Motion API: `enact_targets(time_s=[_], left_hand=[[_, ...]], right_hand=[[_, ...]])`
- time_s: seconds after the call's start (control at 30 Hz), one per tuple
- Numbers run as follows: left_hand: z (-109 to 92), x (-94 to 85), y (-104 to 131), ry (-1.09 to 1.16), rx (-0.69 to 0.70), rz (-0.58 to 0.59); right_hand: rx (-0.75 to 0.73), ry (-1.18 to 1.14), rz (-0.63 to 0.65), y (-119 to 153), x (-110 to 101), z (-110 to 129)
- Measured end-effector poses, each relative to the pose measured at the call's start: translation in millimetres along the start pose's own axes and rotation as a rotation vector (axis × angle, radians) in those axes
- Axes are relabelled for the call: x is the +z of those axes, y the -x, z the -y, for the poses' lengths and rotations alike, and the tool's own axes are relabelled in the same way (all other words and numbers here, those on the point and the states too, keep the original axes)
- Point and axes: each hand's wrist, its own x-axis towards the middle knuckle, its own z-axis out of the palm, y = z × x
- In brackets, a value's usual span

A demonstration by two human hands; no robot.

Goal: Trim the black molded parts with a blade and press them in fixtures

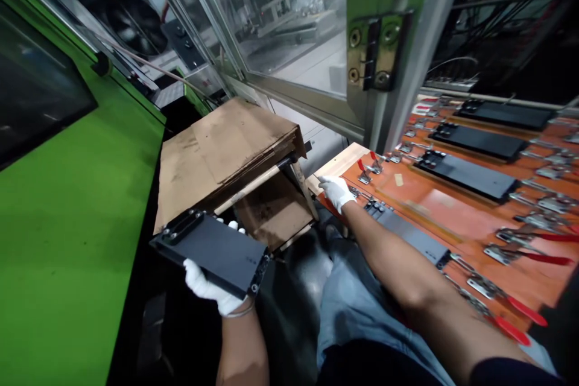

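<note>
My left hand (212, 289), in a white glove, holds a dark grey rectangular plastic panel (212, 253) from below. The thumb lies along its near edge, and fingertips show at the far edge. My right hand (337, 192), also gloved, is closed at the left edge of the orange board (434, 202), over the handle end of a toggle clamp (357, 193); the glove mostly hides that handle. Beside my right forearm another grey panel (407, 232) lies on the board, with toggle clamps (482, 283) with red handles at its near end.
Several more panels (468, 175) lie clamped on the board to the right. Flattened cardboard (226, 145) covers a stand ahead. A green machine (67, 223) rises at left. A framed clear door (289, 30) with a brass hinge (377, 51) overhangs the board's far edge.
</note>
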Motion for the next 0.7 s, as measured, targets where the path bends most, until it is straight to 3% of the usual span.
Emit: enact_targets(time_s=[0.27, 0.43, 0.53, 0.7], left_hand=[[33, 7.7, 16, 0.219, -0.394, 0.275], [61, 11.6, 36, 0.307, -0.663, 0.332], [73, 15.5, 46, 0.321, -0.725, 0.342], [80, 30.6, 48, 0.286, -0.670, 0.358]], right_hand=[[0.119, -0.110, 0.172, 74, -15, -21], [0.033, -0.160, 0.207, 135, -43, -20], [-0.055, -0.187, 0.250, 177, -60, -12], [-0.057, -0.152, 0.340, 234, -68, -12]])
